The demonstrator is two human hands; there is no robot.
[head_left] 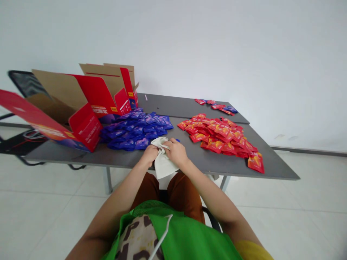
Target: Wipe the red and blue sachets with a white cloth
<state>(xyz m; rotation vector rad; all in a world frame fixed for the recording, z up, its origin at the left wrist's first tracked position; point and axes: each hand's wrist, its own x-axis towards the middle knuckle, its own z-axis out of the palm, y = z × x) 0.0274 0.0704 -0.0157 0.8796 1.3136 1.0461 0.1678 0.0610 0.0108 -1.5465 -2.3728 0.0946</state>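
Both hands are at the table's front edge, above my lap, working on an off-white cloth (165, 165) that looks like a small fabric bag. My left hand (150, 154) is closed on its left side. On the upper right side of the fabric, my right hand (175, 152) grips with bent fingers. The cloth is bunched at the top and hangs down between the wrists. Left of the hands lies a heap of blue sachets (138, 130). A pile of red sachets (217, 133) spreads to the right. A bit of blue shows just behind my right hand.
Open red cardboard boxes (88, 128) stand along the left of the dark grey table (187, 159). One red sachet (255, 162) lies at the pile's front right. A few red and blue sachets (217, 105) rest at the back. A white wall is behind.
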